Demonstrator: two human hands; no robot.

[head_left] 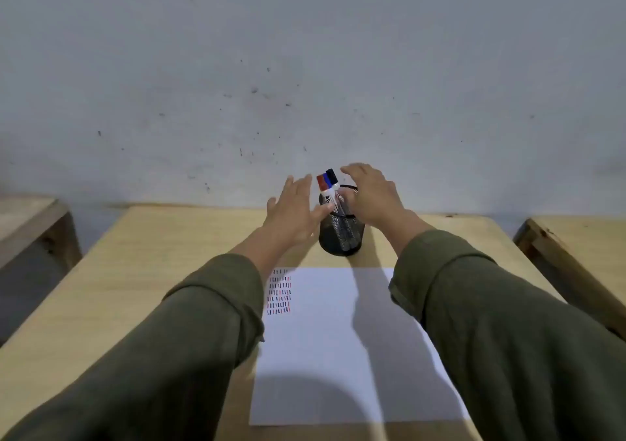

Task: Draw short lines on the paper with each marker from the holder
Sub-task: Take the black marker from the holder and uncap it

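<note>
Both hands, left hand [293, 212] and right hand [372, 196], spread wide over wooden desk [169, 271], grey wall [305, 68] behind.

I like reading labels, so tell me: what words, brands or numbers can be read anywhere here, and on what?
Red-capped marker in the mesh holder: dark print on its white barrel, too blurred to read.
Paper: only short red, blue and black strokes, no words.
Nothing else carries text.

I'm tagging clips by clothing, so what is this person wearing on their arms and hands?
Both arms are covered by long, loose sleeves in a dark olive-green fabric, the left sleeve and the right sleeve each ending in a folded cuff at the wrist. The left hand and right hand are bare: no gloves, rings, watch or markings are visible.
</note>
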